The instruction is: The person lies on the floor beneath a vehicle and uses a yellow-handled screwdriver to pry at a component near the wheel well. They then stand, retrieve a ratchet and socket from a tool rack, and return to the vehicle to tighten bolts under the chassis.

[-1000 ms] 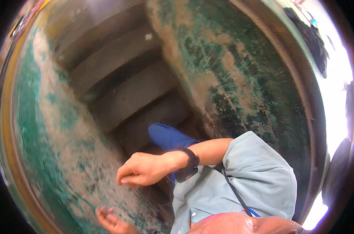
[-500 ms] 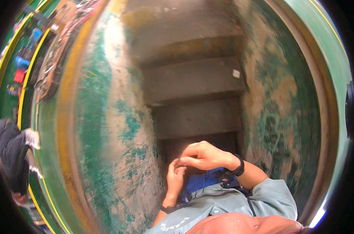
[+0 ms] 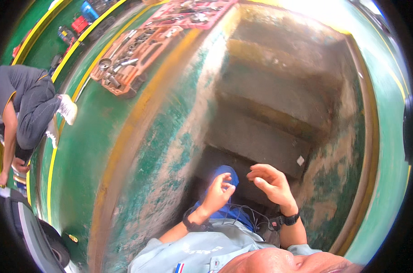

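Observation:
My left hand is raised in front of my body with its fingers loosely curved and apart, holding nothing. To its right, my right hand is also open, fingers bent and thumb apart. A gap lies between the two hands. Both wrists wear dark bands, and thin dark cables hang by my waist. My blue trouser leg shows behind the left hand. Below the hands, worn concrete steps run through a narrow stairwell. A small white piece lies on one step.
Worn green-and-bare walls flank the steps, edged by a yellow-brown curb. On the green floor left lie an orange tool case with sockets and a red tool tray. A person crouches far left, near a vehicle wheel.
My hands were close together, touching or nearly so; now they are apart. The view has turned left, bringing the tool case, the crouching person and the wheel further into sight.

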`<move>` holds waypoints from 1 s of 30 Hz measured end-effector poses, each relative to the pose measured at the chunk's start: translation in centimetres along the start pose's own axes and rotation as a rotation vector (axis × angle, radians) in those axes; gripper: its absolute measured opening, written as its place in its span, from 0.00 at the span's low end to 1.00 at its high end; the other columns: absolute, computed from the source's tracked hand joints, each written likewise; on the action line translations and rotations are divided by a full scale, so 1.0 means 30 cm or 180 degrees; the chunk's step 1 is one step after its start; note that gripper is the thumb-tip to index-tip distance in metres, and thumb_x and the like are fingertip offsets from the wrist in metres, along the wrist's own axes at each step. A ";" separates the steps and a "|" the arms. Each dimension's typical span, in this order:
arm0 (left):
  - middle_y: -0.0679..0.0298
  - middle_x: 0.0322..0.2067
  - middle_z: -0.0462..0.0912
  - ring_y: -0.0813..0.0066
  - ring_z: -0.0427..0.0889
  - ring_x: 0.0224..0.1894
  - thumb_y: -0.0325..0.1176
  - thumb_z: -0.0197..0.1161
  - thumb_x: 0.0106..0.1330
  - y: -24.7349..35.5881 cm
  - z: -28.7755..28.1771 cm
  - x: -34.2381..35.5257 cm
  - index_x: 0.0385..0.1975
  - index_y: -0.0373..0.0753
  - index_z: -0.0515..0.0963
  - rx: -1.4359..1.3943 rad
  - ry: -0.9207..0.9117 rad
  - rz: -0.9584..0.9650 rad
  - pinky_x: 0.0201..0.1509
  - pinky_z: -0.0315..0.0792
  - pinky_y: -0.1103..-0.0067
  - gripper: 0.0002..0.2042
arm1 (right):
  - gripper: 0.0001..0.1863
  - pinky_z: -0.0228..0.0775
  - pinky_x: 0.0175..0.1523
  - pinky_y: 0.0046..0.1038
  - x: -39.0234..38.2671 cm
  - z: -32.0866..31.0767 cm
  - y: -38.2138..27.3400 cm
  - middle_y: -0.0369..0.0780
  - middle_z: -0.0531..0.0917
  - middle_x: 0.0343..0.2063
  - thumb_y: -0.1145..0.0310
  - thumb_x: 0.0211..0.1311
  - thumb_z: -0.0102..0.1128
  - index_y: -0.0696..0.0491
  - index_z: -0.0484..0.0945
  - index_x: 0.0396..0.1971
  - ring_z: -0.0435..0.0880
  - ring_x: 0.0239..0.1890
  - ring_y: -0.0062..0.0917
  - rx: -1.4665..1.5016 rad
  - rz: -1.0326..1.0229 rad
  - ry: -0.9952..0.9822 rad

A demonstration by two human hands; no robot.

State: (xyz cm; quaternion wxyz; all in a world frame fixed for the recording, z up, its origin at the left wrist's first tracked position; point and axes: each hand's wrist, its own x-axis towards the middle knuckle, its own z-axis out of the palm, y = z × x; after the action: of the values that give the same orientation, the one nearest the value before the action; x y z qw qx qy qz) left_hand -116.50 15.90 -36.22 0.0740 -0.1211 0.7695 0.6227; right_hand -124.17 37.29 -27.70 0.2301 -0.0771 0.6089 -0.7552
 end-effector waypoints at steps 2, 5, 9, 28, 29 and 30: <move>0.57 0.54 0.78 0.73 0.81 0.46 0.32 0.66 0.65 0.016 -0.001 0.122 0.62 0.35 0.69 -0.0036 0.0011 0.0047 0.48 0.77 0.77 0.26 | 0.09 0.74 0.49 0.23 0.083 -0.077 -0.037 0.39 0.87 0.34 0.75 0.70 0.58 0.60 0.82 0.45 0.83 0.41 0.18 -0.0688 -0.0063 -0.0007; 0.57 0.54 0.78 0.75 0.81 0.44 0.31 0.65 0.64 0.143 0.005 0.260 0.62 0.37 0.70 -0.0095 -0.0136 -0.0047 0.48 0.77 0.76 0.25 | 0.10 0.76 0.49 0.25 0.204 -0.117 -0.126 0.39 0.87 0.34 0.74 0.71 0.57 0.58 0.81 0.48 0.84 0.38 0.21 0.0094 0.0087 0.0514; 0.60 0.51 0.78 0.79 0.81 0.42 0.30 0.64 0.65 0.426 -0.059 0.412 0.59 0.38 0.73 -0.0409 -0.0347 0.0014 0.46 0.75 0.79 0.22 | 0.10 0.74 0.49 0.23 0.366 -0.103 -0.382 0.38 0.86 0.37 0.70 0.70 0.59 0.58 0.81 0.47 0.84 0.40 0.21 -0.0329 0.0306 0.0896; 0.61 0.46 0.80 0.76 0.82 0.40 0.28 0.62 0.65 1.141 -0.208 0.826 0.42 0.33 0.80 -0.0066 0.0066 -0.0525 0.45 0.76 0.79 0.09 | 0.09 0.71 0.38 0.19 0.988 -0.297 -1.153 0.35 0.82 0.25 0.68 0.73 0.56 0.58 0.80 0.38 0.80 0.28 0.16 -0.0484 0.0723 0.0504; 0.61 0.46 0.80 0.76 0.81 0.40 0.29 0.62 0.66 1.201 -0.197 0.842 0.40 0.33 0.80 -0.0124 0.0123 -0.0503 0.45 0.76 0.80 0.07 | 0.09 0.72 0.38 0.18 1.032 -0.307 -1.199 0.36 0.83 0.26 0.70 0.73 0.56 0.59 0.81 0.41 0.80 0.29 0.17 -0.0452 0.0716 0.0380; 0.61 0.46 0.80 0.76 0.81 0.39 0.29 0.62 0.67 1.266 -0.183 0.846 0.38 0.33 0.80 -0.0182 0.0181 -0.0482 0.45 0.75 0.80 0.07 | 0.10 0.74 0.41 0.20 1.061 -0.313 -1.243 0.37 0.85 0.29 0.71 0.73 0.57 0.60 0.80 0.47 0.82 0.32 0.17 -0.0083 0.0712 0.0214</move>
State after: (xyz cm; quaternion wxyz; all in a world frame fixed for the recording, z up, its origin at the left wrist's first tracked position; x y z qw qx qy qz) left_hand -151.24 15.57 -6.04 0.0954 -0.1986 0.7419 0.6333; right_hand -165.42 37.22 0.40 0.2914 0.0137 0.6309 -0.7189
